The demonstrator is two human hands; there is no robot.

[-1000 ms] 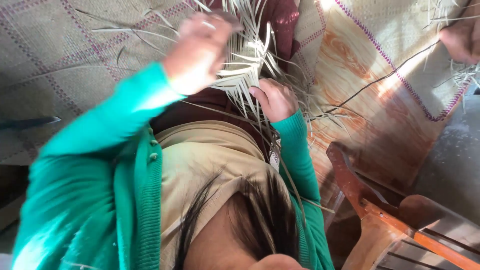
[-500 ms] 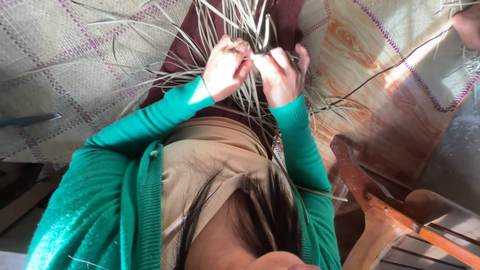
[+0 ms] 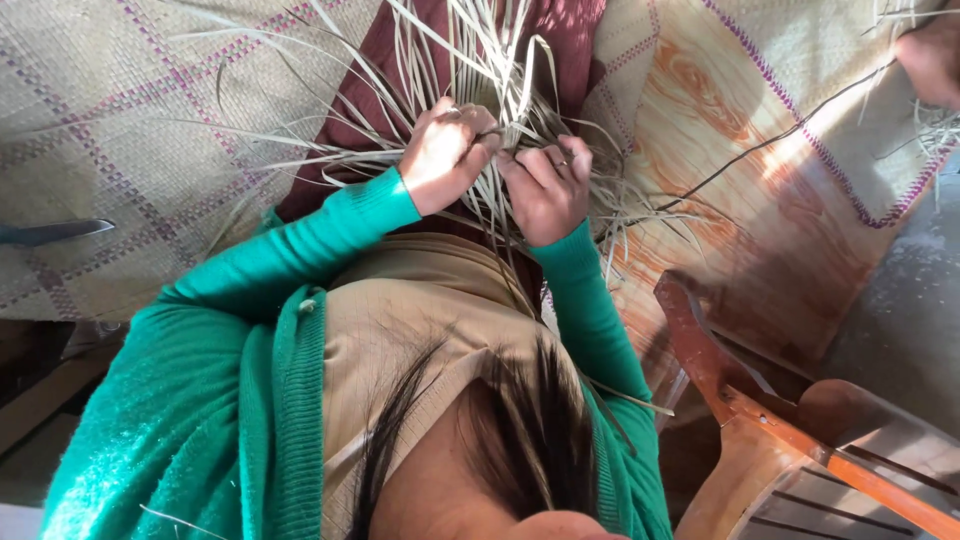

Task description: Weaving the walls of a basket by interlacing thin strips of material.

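Note:
A bundle of pale dry leaf strips [image 3: 470,60] fans out over a maroon cloth [image 3: 570,40] on my lap. My left hand [image 3: 448,152], in a green sleeve, is closed around some of the strips near their gathered ends. Just to its right, my right hand [image 3: 548,188] pinches the same strips, with a ring on one finger. The fingertips of both hands nearly touch. My green cardigan and beige top fill the lower part of the view.
A woven straw mat [image 3: 110,130] with purple lines lies underneath. A dark blade [image 3: 55,232] rests at the left edge. A thin dark cord [image 3: 770,145] crosses the orange-patterned mat. A wooden chair [image 3: 760,420] stands at lower right. Another person's hand [image 3: 932,58] is at top right.
My left hand has come down from a raised position and closed in beside my right hand. Both hands now work close together on the strips.

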